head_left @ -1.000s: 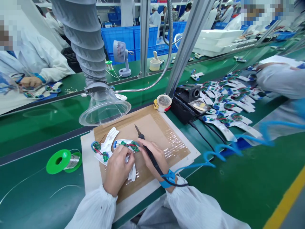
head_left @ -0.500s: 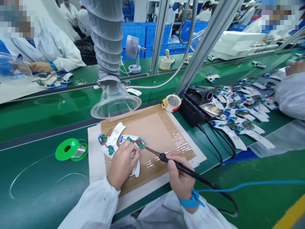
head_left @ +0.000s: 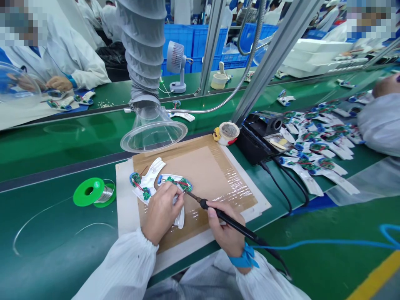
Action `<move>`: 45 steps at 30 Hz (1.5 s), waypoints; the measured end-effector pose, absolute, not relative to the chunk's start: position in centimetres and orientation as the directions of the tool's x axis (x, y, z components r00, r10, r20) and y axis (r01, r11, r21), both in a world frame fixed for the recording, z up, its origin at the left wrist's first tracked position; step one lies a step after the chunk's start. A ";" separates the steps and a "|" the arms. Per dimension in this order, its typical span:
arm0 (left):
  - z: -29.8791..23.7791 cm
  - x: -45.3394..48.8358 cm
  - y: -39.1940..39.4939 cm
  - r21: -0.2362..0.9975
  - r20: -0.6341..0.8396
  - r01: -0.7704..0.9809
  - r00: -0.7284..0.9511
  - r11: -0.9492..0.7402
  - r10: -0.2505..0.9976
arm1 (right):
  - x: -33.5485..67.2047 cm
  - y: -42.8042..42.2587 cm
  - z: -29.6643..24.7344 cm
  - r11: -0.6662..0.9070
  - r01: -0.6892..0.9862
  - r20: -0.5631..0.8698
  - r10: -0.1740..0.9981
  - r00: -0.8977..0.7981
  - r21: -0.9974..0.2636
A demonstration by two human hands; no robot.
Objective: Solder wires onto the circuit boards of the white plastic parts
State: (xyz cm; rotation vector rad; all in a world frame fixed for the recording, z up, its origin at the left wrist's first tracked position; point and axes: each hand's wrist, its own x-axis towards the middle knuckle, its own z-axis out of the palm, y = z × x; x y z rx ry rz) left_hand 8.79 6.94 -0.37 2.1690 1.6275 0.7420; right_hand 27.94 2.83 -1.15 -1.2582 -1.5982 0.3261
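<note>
My left hand (head_left: 161, 214) is curled, its fingers pressing down a white part with small green circuit boards (head_left: 176, 183) on a cardboard work mat (head_left: 212, 175). My right hand (head_left: 225, 232) grips a black soldering iron (head_left: 233, 223) like a pen. Its tip touches the right end of the green board. A second white part with green boards (head_left: 144, 182) lies just to the left, untouched. A blue wrist strap (head_left: 244, 257) with a blue coiled cord circles my right wrist.
A clear fume-extractor hood (head_left: 153, 132) on a grey hose hangs behind the mat. A green solder spool (head_left: 93, 192) sits left; a black soldering station (head_left: 260, 133) and a sponge tin (head_left: 228, 132) sit right. Several finished parts (head_left: 312, 146) cover the belt beyond. Co-workers in white coats sit around.
My right hand swung the soldering iron from pointing upward to lying low, then moved left, bringing its tip onto the green board. My left hand stayed on the part.
</note>
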 end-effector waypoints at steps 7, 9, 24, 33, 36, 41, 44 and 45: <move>-0.5 8.8 6.9 0.540 0.207 0.791 0.206 -0.287 0.956 | 28.1 2.8 -0.8 0.427 0.561 0.554 0.829 0.069 -0.709; -0.5 8.8 6.9 0.543 0.200 0.791 0.203 -0.281 0.958 | 28.1 2.8 -0.8 0.425 0.567 0.552 0.831 0.065 -0.706; -0.3 8.9 7.0 0.535 0.200 0.798 0.200 -0.278 0.959 | 29.5 2.0 -1.0 0.475 0.486 0.609 0.777 0.160 -0.734; -0.4 9.0 6.9 0.534 0.220 0.798 0.188 -0.280 0.957 | 29.6 3.2 -3.7 0.457 0.389 0.565 0.791 0.232 -0.800; -0.3 9.0 6.8 0.521 0.221 0.807 0.186 -0.277 0.957 | 29.5 3.4 -3.5 0.429 0.365 0.535 0.802 0.267 -0.826; -0.3 9.1 6.9 0.499 0.237 0.817 0.192 -0.289 0.952 | 29.1 3.5 -3.1 0.418 0.321 0.505 0.820 0.270 -0.850; -0.1 9.0 6.8 0.498 0.239 0.815 0.198 -0.295 0.951 | 29.1 3.5 -3.2 0.413 0.320 0.499 0.825 0.265 -0.853; 0.1 9.0 6.7 0.489 0.245 0.818 0.204 -0.303 0.948 | 29.1 3.5 -3.3 0.411 0.319 0.496 0.827 0.264 -0.854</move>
